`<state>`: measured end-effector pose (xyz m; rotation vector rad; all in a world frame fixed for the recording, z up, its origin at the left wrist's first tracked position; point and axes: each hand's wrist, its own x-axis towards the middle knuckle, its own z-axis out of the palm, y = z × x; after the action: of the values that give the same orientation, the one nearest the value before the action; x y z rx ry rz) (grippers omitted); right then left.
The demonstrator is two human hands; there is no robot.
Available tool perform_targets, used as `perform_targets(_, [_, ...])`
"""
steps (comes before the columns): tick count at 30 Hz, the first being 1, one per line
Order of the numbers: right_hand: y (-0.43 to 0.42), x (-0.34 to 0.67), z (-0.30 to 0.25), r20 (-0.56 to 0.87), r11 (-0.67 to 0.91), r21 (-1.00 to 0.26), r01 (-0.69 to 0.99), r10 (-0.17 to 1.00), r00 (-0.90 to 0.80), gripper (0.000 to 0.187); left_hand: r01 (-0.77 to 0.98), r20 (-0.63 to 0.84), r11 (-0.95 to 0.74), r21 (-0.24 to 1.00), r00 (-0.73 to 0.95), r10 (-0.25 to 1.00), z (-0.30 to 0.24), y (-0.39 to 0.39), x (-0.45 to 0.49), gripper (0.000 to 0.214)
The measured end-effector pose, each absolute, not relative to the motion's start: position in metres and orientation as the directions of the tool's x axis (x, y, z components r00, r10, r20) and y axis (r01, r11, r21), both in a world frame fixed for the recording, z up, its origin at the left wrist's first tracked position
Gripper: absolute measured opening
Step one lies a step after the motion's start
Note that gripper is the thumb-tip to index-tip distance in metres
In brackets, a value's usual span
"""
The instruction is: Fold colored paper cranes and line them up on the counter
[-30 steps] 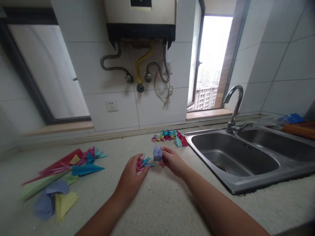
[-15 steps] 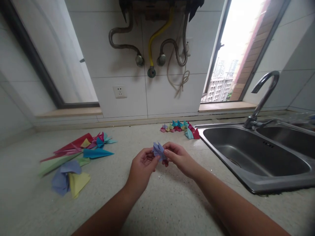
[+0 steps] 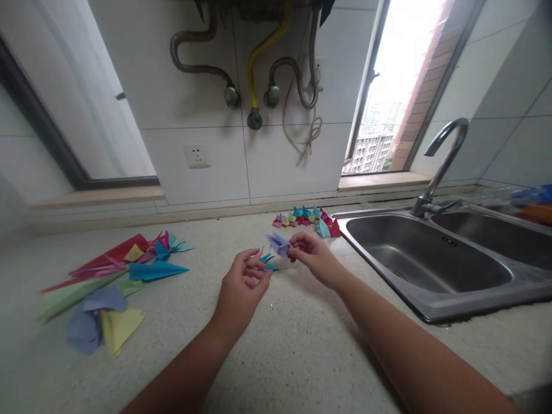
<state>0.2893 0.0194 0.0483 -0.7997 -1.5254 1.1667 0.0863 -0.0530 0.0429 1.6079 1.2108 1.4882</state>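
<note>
My right hand pinches a small folded purple paper piece just above the speckled counter. My left hand is beside it, a little lower, with its fingers curled round pink and blue folded paper pieces whose tips stick out toward the purple one. The two hands are a few centimetres apart at the middle of the counter.
A row of coloured folded pieces lies by the wall near the steel double sink and its tap. Loose coloured papers and folded cones lie at the left. Pipes and a wall socket are behind.
The camera tilted down and my hands came together on the purple piece, then parted again. The right hand now holds the purple piece alone, and the left shows pink and blue pieces.
</note>
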Motion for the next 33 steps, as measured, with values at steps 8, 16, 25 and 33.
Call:
perform_targets(8, [0.084, 0.366, 0.012, 0.324, 0.062, -0.707, 0.704, 0.914, 0.245, 0.018, 0.351, 0.446, -0.410, 0.842, -0.026, 0.895, 0.026, -0.038, 0.080, 0.028])
perform_targets(16, [0.084, 0.361, 0.011, 0.375, -0.051, -0.431, 0.901, 0.898, 0.230, 0.024, 0.329, 0.444, -0.410, 0.851, -0.031, 0.896, 0.028, -0.039, 0.078, 0.024])
perform_targets(25, [0.047, 0.352, 0.024, 0.300, 0.183, -0.192, 0.964, 0.946, -0.120, 0.037, 0.348, 0.461, -0.424, 0.836, -0.026, 0.887, 0.028, -0.038, 0.076, 0.023])
perform_targets(33, [0.053, 0.334, 0.022, 0.235, 0.138, -0.090, 0.986, 0.965, -0.114, 0.047, 0.376, 0.473, -0.438, 0.817, 0.000, 0.881, 0.027, -0.038, 0.077, 0.019])
